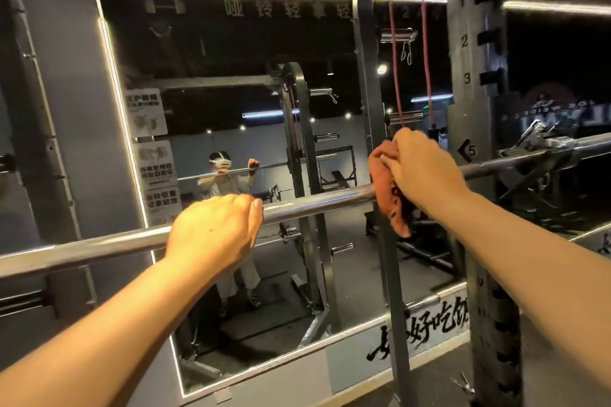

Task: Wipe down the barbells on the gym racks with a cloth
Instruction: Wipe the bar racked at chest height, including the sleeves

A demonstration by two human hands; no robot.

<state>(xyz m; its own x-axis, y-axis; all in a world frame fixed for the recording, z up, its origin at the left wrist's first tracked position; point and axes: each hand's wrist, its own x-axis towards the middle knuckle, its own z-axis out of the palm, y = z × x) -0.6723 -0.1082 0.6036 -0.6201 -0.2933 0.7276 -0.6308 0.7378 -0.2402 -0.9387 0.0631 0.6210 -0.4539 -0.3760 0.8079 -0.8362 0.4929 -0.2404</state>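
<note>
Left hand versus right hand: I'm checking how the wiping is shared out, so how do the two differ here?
The left hand grips the barbell bare; the right hand holds an orange cloth against it. The left hand sits toward the bar's left part, the right hand farther right, near the numbered rack upright. Both curl over the same barbell from above.

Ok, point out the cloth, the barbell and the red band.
cloth (380, 168): head view, bunched part above the bar.
barbell (314, 205): head view, bare shaft left of the cloth.
red band (395, 59): head view, left strand, midway up.
</note>
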